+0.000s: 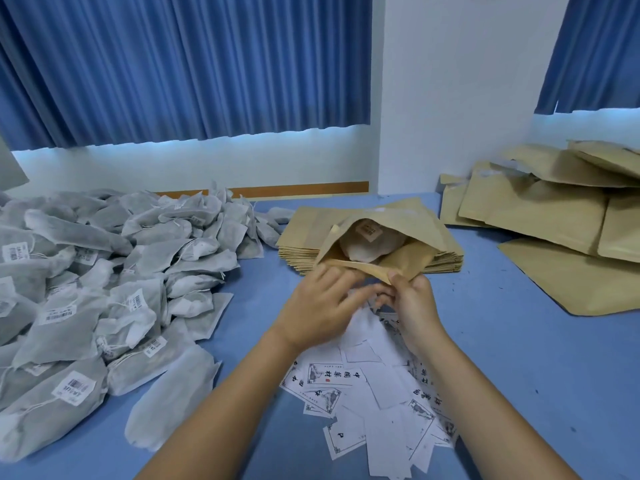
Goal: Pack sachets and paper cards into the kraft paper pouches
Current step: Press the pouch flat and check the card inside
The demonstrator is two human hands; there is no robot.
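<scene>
A kraft paper pouch lies open toward me on a stack of flat pouches, with a white sachet inside its mouth. My right hand pinches the pouch's lower lip. My left hand rests at the pouch's mouth, its fingers bent over the white paper cards spread on the table below; whether it holds a card is hidden. A big heap of grey-white sachets with barcode labels fills the left side.
Filled kraft pouches are piled at the right back. The blue table runs to a white wall and blue curtains behind.
</scene>
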